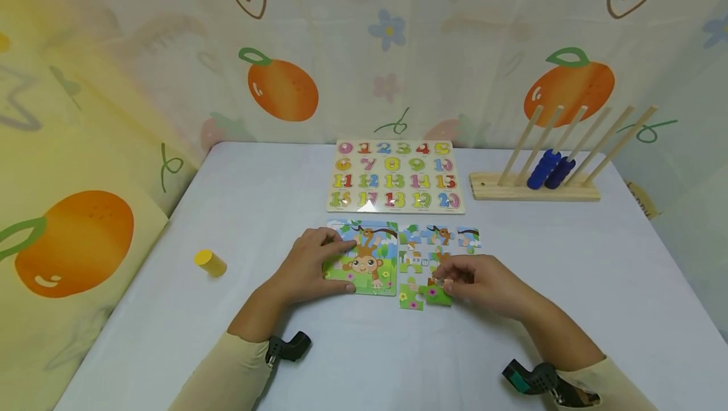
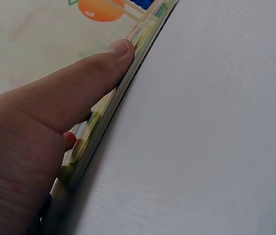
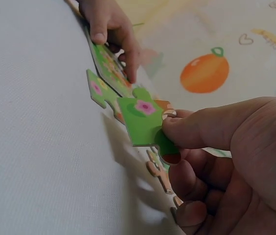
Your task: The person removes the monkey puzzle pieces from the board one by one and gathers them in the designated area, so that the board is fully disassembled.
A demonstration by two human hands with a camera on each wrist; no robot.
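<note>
A jigsaw board (image 1: 388,281) with a monkey picture lies on the white table. My left hand (image 1: 309,265) rests on its left part, thumb and fingers spread apart; the left wrist view shows the thumb (image 2: 99,73) stretched along the board's near edge. Between thumb and fingertips, my right hand (image 1: 483,281) pinches a green jigsaw piece (image 3: 140,120) with a pink flower, raised above the table in the right wrist view. Loose pieces lie right of the board, among them a green corner piece (image 1: 411,296) and a branch piece (image 1: 469,237). The right hand overlaps some of them.
Behind the jigsaw lies a number board (image 1: 395,177). At the back right stands a wooden rack (image 1: 534,191) with upright pegs and blue beads (image 1: 544,169). A yellow cylinder (image 1: 210,263) is at the left. A fruit-print curtain (image 1: 341,50) hangs along the table's back edge.
</note>
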